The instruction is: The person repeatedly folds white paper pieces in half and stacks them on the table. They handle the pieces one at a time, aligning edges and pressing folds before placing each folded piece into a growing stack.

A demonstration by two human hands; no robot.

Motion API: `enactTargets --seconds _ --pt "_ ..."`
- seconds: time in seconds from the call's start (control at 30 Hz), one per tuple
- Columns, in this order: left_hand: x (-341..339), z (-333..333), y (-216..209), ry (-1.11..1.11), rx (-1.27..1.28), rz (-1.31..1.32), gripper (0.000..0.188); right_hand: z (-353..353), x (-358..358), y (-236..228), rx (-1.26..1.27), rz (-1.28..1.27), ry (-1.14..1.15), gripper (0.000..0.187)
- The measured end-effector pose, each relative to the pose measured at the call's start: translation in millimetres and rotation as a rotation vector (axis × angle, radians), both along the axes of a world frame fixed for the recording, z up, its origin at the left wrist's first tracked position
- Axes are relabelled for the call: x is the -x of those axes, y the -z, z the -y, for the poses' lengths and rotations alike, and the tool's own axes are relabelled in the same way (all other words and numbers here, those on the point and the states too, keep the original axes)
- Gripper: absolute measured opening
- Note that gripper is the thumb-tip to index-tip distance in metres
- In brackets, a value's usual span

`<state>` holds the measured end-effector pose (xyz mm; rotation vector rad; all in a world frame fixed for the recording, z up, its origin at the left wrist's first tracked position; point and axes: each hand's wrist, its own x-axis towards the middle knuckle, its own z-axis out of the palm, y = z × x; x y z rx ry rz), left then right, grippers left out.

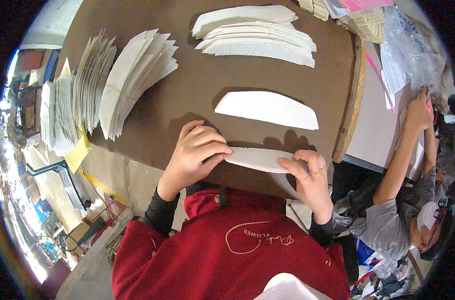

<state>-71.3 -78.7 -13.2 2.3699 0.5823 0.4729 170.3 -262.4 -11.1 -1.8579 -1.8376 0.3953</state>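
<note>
A long white crescent-shaped paperboard piece point(255, 159) lies at the near edge of the brown table point(197, 85). My left hand point(195, 152) pinches its left end with fingers curled. Its right end is gripped between thumb and fingers of my right hand point(310, 175). Just beyond it lies a wider white crescent piece point(267, 109), flat and alone on the table.
Fanned stacks of the same white pieces lie at the far middle point(257, 40) and at the left point(132, 75), with more bundles point(67, 110) near the left edge. To the right, another person's arm point(405, 150) reaches over a lighter board beside plastic bags point(412, 55).
</note>
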Motion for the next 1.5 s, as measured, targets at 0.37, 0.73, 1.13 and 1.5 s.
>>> enactTargets --seconds 0.37,0.73,1.13,1.5 --pt "-37 -28 -17 -0.355 0.147 0.062 0.025 -64 -23 -21 -0.118 -0.214 0.346 0.028" --pt "-46 -29 -18 -0.402 -0.216 -0.084 0.032 -74 -28 -13 -0.026 -0.120 0.323 0.040" --pt "-55 -34 1 0.082 -0.259 -0.037 0.042 -73 -30 -13 -0.023 0.015 0.076 0.047" --pt "-57 -79 -52 0.105 -0.262 0.016 0.054 -101 -58 -54 -0.140 0.043 0.013 0.052"
